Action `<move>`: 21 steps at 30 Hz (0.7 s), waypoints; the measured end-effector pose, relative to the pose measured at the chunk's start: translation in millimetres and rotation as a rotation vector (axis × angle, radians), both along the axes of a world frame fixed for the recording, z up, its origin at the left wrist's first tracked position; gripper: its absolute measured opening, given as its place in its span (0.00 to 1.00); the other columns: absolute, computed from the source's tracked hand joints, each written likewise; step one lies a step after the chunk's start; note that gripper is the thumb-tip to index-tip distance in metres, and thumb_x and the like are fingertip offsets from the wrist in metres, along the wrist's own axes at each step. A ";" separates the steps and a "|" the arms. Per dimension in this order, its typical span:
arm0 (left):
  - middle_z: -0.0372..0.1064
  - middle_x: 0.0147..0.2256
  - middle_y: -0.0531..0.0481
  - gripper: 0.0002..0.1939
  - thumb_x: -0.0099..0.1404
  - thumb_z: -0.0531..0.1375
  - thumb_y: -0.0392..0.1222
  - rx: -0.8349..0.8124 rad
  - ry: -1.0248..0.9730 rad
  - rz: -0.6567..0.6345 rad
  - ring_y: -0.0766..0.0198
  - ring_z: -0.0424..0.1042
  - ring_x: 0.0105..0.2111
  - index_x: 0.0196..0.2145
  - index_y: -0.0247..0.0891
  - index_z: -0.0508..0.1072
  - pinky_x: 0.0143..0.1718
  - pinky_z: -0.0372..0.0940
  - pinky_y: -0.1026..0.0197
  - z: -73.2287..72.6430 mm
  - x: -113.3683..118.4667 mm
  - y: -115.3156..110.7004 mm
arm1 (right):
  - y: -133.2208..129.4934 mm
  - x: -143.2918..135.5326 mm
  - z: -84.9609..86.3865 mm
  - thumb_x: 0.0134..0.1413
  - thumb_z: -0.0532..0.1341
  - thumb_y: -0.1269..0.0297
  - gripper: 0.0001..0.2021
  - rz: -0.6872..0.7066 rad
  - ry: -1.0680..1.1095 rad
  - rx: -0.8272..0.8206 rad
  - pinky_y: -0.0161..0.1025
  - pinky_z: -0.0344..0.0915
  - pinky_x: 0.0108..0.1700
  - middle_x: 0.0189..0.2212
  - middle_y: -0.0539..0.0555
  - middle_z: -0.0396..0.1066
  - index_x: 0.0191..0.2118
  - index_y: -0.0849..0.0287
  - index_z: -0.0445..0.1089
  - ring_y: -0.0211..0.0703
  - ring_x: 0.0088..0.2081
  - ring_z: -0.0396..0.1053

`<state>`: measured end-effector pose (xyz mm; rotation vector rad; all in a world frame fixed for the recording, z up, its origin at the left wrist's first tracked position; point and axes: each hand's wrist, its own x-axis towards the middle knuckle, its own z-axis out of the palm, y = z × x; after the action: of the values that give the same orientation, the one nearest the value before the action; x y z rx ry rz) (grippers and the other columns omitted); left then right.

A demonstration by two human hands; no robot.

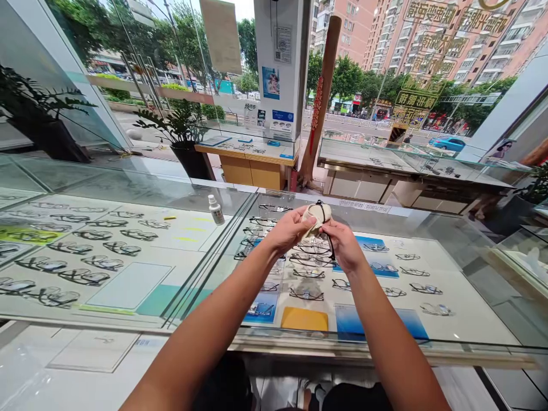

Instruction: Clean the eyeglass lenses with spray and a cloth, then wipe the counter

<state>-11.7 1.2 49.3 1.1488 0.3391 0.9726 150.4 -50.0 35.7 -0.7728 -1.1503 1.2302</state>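
Note:
My left hand [289, 229] is closed on a pale cream cloth [324, 212], pinched over a lens. Dark-rimmed eyeglasses [331, 249] are held up above the glass counter, one dark temple arm hanging down. My right hand [347, 245] grips their frame near the hinge, fingers closed. Part of the frame is hidden by the cloth and fingers. Beneath my hands, inside the display case, lie rows of eyeglasses [306, 294]. A small white spray bottle [216, 210] stands upright on the counter to the left of my hands.
The glass display counter [479, 302] spans the view in front of me. More eyeglasses [84, 276] lie in its left section. An orange-yellow card [304, 319] is near the front edge. Beyond are a potted plant [192, 162], a wooden post [322, 97] and another glass case [363, 151].

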 end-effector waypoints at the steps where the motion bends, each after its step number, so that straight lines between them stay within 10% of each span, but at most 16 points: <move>1: 0.77 0.35 0.46 0.29 0.51 0.80 0.50 0.013 -0.002 0.012 0.66 0.72 0.32 0.44 0.32 0.79 0.38 0.66 0.64 -0.4 0.6 -1.2 | -0.6 -1.1 0.2 0.50 0.73 0.51 0.13 -0.011 -0.029 0.022 0.46 0.64 0.55 0.37 0.54 0.72 0.30 0.55 0.79 0.52 0.45 0.67; 13: 0.76 0.30 0.49 0.30 0.59 0.71 0.67 0.027 0.003 0.341 0.65 0.71 0.29 0.38 0.33 0.79 0.33 0.65 0.64 0.8 3.9 -2.2 | 1.5 -2.7 -3.2 0.57 0.70 0.52 0.12 -0.058 -0.159 0.181 0.46 0.61 0.60 0.47 0.55 0.70 0.31 0.54 0.77 0.55 0.55 0.66; 21: 0.81 0.41 0.42 0.28 0.59 0.74 0.58 -0.010 0.067 0.590 0.57 0.80 0.41 0.48 0.33 0.79 0.39 0.73 0.62 42.5 -91.6 -29.4 | -1.4 7.7 6.7 0.56 0.72 0.51 0.12 -0.040 0.049 0.177 0.53 0.46 0.74 0.65 0.55 0.68 0.31 0.54 0.78 0.58 0.72 0.53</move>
<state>-103.2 -28.2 91.8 1.0932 0.7633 1.4419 158.1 -51.4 42.5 -0.6267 -1.1801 1.0919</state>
